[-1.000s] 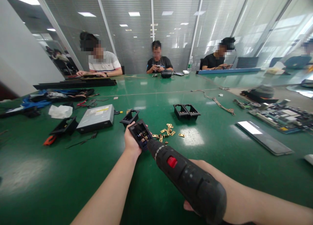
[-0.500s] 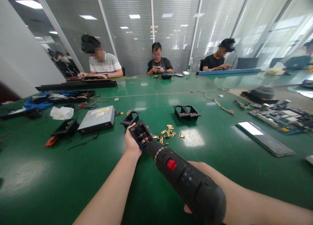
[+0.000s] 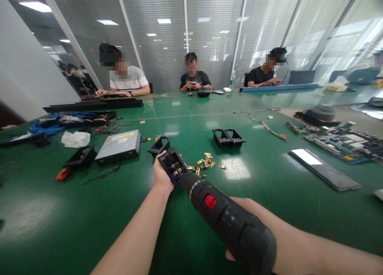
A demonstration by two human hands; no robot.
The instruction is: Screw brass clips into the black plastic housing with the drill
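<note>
My left hand (image 3: 162,175) grips a black plastic housing (image 3: 168,160), tilted so its open side faces me; brass-coloured terminals (image 3: 177,169) show inside. In my right hand (image 3: 243,211) is a black cordless drill (image 3: 221,215) with a red switch on top, the fingers mostly hidden behind its body. The drill's nose meets the lower right of the housing, over the terminals; the bit's tip is hard to make out. Just beyond lie several small brass plates and screws (image 3: 206,162). Another black housing (image 3: 160,144) stands behind my left hand.
A double black housing (image 3: 228,137) stands further back. Leftward are a silver disc drive (image 3: 119,145), another housing (image 3: 80,156) and an orange tool (image 3: 62,174). A dark flat slab (image 3: 324,171) and circuit boards (image 3: 348,141) lie right. Three people sit across the green table (image 3: 89,227).
Almost nothing differs. Both hands, the drill and the housing keep the same place, with only a very slight shift of the view.
</note>
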